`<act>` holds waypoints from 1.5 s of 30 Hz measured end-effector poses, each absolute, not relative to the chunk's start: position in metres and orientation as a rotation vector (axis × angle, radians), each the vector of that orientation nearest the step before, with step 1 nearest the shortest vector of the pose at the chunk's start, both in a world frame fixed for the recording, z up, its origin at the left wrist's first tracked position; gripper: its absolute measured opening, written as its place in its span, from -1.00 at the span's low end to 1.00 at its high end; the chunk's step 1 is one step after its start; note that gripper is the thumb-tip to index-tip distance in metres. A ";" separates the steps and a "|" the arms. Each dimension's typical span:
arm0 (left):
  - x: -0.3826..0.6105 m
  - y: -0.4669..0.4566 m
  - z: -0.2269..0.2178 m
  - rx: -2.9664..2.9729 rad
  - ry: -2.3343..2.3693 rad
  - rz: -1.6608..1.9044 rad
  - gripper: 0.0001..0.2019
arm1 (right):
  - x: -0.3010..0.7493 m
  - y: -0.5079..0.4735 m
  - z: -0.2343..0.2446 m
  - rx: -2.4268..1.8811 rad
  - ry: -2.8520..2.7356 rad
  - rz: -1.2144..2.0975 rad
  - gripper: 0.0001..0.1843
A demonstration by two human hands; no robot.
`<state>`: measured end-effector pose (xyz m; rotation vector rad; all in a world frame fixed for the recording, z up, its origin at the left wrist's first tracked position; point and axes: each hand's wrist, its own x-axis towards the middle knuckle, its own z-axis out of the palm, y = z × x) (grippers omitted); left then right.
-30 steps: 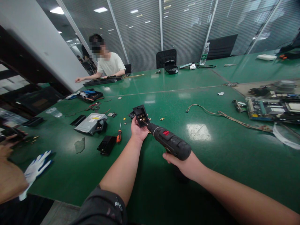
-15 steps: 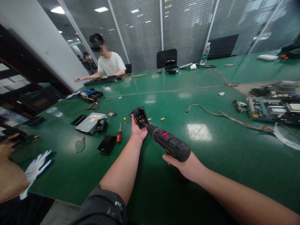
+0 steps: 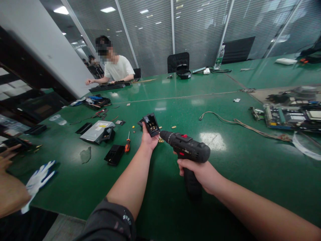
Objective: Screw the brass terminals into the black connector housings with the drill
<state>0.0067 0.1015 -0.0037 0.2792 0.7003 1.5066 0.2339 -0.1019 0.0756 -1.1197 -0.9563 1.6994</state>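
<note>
My left hand (image 3: 148,140) is closed round a small black plastic housing (image 3: 151,125), tilted so that its open side with brass-coloured contacts shows. My right hand (image 3: 197,169) grips the handle of a black cordless drill (image 3: 185,145) with red switches. The drill's chuck points left, close to the housing's lower right edge; whether its bit touches the housing I cannot make out. Small brass plates (image 3: 161,141) lie on the table just right of my left hand. An orange-handled screwdriver (image 3: 127,144) and a black plastic case part (image 3: 114,154) lie left of my left forearm.
On the green table (image 3: 225,180) stand a silver drive (image 3: 97,131) and circuit boards (image 3: 293,117), with a cable (image 3: 240,123) stretching between. A white glove (image 3: 40,179) lies near another person's arm (image 3: 12,194) at left. A co-worker (image 3: 119,68) sits across the table; a bottle (image 3: 220,57) stands far back.
The drill has pulled back rightward from the housing and turned more upright, showing its side and handle. The housing has tilted slightly in my left hand. The co-worker's outstretched hand has moved right.
</note>
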 end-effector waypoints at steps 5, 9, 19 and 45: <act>0.007 0.099 0.001 0.269 0.748 1.457 -0.32 | 0.238 -0.100 0.067 -1.160 -1.444 1.464 -0.70; 0.007 0.097 0.002 0.267 0.760 1.458 -0.31 | 0.241 -0.101 0.060 -1.191 -1.566 1.352 -0.71; 0.007 0.098 0.001 0.274 0.790 1.450 -0.31 | 0.244 -0.099 0.053 -1.188 -1.618 1.281 -0.75; 0.007 0.096 0.007 0.238 0.767 1.443 -0.34 | 0.242 -0.099 0.057 -1.177 -1.574 1.299 -0.76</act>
